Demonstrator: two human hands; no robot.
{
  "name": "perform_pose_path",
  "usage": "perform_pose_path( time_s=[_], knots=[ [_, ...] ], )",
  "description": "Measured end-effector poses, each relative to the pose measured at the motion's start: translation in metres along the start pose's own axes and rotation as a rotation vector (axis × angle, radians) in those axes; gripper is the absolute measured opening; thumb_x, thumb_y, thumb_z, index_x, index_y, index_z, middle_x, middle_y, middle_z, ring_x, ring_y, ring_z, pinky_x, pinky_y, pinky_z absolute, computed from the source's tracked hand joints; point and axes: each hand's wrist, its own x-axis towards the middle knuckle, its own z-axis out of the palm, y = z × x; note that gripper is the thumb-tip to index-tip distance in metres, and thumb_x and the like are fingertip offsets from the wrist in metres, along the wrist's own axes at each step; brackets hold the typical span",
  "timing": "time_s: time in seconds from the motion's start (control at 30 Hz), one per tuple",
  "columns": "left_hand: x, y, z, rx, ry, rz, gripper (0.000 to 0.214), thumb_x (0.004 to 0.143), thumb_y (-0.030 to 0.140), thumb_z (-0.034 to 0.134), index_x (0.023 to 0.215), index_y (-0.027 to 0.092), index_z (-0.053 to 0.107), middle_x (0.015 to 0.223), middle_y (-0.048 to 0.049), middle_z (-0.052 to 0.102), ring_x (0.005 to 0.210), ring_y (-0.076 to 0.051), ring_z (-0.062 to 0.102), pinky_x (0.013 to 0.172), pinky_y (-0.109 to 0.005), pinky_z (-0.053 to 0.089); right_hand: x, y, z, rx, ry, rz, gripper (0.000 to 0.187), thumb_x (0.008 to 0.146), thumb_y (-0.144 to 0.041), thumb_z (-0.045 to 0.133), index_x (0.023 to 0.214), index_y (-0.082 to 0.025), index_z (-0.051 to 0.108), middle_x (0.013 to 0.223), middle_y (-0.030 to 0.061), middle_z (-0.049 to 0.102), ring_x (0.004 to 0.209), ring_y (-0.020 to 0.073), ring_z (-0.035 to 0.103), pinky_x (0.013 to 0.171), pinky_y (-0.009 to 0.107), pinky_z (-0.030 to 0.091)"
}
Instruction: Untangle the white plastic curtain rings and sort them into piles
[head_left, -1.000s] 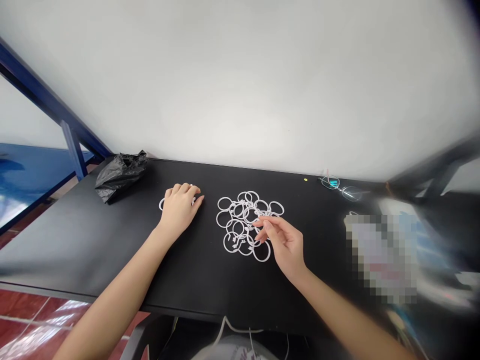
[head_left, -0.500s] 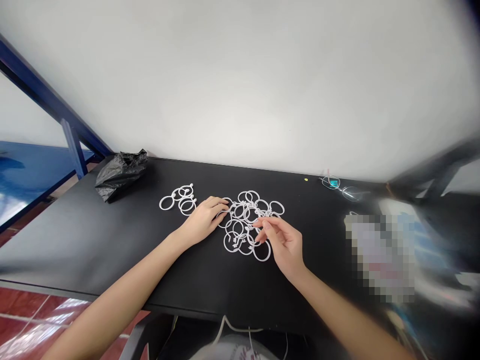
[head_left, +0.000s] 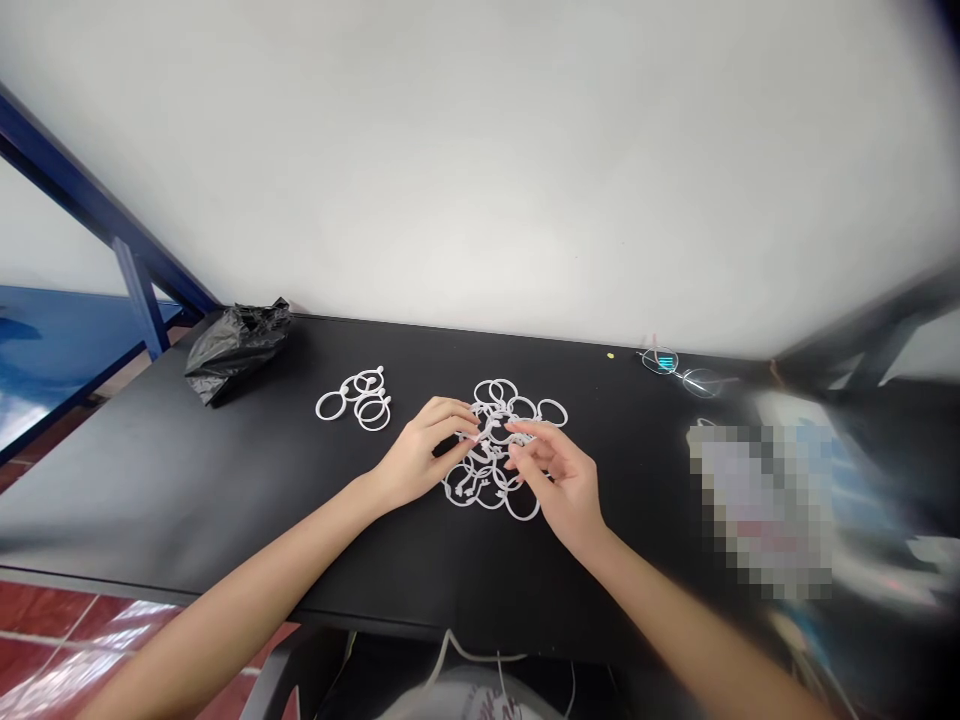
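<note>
A heap of several white plastic rings [head_left: 501,445] lies in the middle of the black table [head_left: 225,480]. My left hand [head_left: 424,450] and my right hand [head_left: 559,475] meet over the heap, and the fingertips of both pinch one white ring [head_left: 495,430] between them. A smaller group of several white rings [head_left: 358,400] lies apart to the left, untouched.
A crumpled black plastic bag [head_left: 236,345] sits at the table's far left. A pair of glasses [head_left: 679,372] lies at the far right by the white wall, with a tiny yellow speck [head_left: 610,355] near it. A blurred-out patch [head_left: 761,505] covers the right side.
My left hand left the small group of rings on the left and moved right to the heap, where it now pinches a ring together with my right hand.
</note>
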Motion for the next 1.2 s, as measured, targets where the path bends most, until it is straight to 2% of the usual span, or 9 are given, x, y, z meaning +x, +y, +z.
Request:
perform_pose_path(
  time_s=[0.17, 0.4, 0.6, 0.67, 0.83, 0.97, 1.07, 1.2],
  knots=[
    [0.0, 0.007, 0.008, -0.072, -0.059, 0.044, 0.012, 0.094, 0.017, 0.054, 0.098, 0.019, 0.065, 0.101, -0.0085, 0.068, 0.105, -0.021, 0.059, 0.091, -0.04, 0.051, 0.001, 0.006, 0.002, -0.033, 0.02, -0.044, 0.025, 0.086, -0.024, 0.067, 0.111, -0.027, 0.068, 0.115, 0.0078, 0.062, 0.082, 0.016, 0.067, 0.059, 0.027, 0.062],
    [-0.001, 0.01, 0.009, -0.09, -0.044, 0.014, 0.014, 0.092, 0.015, 0.054, 0.102, 0.02, 0.064, 0.105, -0.0086, 0.066, 0.105, -0.021, 0.059, 0.092, -0.039, 0.051, 0.003, 0.008, -0.001, -0.045, 0.07, -0.09, 0.008, 0.087, -0.024, 0.066, 0.09, -0.024, 0.073, 0.095, 0.0065, 0.068, 0.09, 0.021, 0.067, 0.065, 0.032, 0.064],
    [-0.002, 0.013, 0.002, -0.093, -0.079, -0.074, 0.042, 0.081, 0.007, 0.053, 0.12, 0.021, 0.055, 0.127, -0.0113, 0.056, 0.119, -0.025, 0.052, 0.102, -0.047, 0.045, 0.005, 0.004, -0.005, -0.114, 0.271, -0.188, 0.012, 0.085, -0.019, 0.069, 0.094, -0.024, 0.073, 0.089, 0.0039, 0.071, 0.08, 0.0188, 0.069, 0.074, 0.036, 0.062],
    [-0.002, 0.015, 0.0, -0.127, -0.086, -0.076, 0.046, 0.081, 0.008, 0.054, 0.125, 0.021, 0.052, 0.131, -0.0122, 0.054, 0.122, -0.027, 0.05, 0.104, -0.048, 0.043, 0.004, 0.002, -0.005, -0.084, 0.297, -0.2, 0.013, 0.084, -0.018, 0.07, 0.094, -0.025, 0.073, 0.089, 0.0035, 0.072, 0.08, 0.0192, 0.07, 0.077, 0.038, 0.062],
    [-0.001, 0.018, 0.003, -0.212, -0.08, -0.1, 0.049, 0.091, 0.024, 0.059, 0.138, 0.021, 0.044, 0.124, -0.0121, 0.06, 0.114, -0.024, 0.055, 0.1, -0.043, 0.046, -0.001, -0.001, 0.001, -0.024, 0.165, -0.22, 0.017, 0.083, -0.014, 0.071, 0.095, -0.026, 0.074, 0.09, 0.0032, 0.075, 0.08, 0.0202, 0.071, 0.073, 0.037, 0.062],
    [-0.002, 0.017, 0.005, -0.202, -0.056, -0.108, 0.038, 0.092, 0.029, 0.061, 0.128, 0.019, 0.054, 0.104, -0.0083, 0.066, 0.1, -0.021, 0.058, 0.093, -0.038, 0.048, -0.002, 0.002, 0.004, -0.061, 0.106, -0.235, 0.02, 0.084, -0.013, 0.069, 0.097, -0.027, 0.075, 0.093, 0.0038, 0.074, 0.085, 0.0212, 0.071, 0.073, 0.036, 0.061],
    [-0.001, 0.017, 0.003, -0.174, -0.039, -0.119, 0.035, 0.091, 0.032, 0.063, 0.123, 0.017, 0.056, 0.098, -0.007, 0.065, 0.096, -0.019, 0.057, 0.089, -0.034, 0.048, -0.001, 0.006, 0.004, -0.109, 0.098, -0.231, 0.019, 0.084, -0.013, 0.07, 0.096, -0.027, 0.076, 0.09, 0.004, 0.075, 0.081, 0.0202, 0.071, 0.069, 0.034, 0.06],
    [0.0, 0.018, -0.002, -0.132, -0.076, -0.122, 0.031, 0.093, 0.034, 0.059, 0.119, 0.016, 0.056, 0.094, -0.0064, 0.064, 0.093, -0.019, 0.056, 0.086, -0.033, 0.048, 0.0, 0.007, 0.001, -0.085, 0.066, -0.228, 0.017, 0.083, -0.013, 0.07, 0.094, -0.025, 0.076, 0.086, 0.0035, 0.076, 0.073, 0.0187, 0.072, 0.065, 0.032, 0.061]
  ],
)
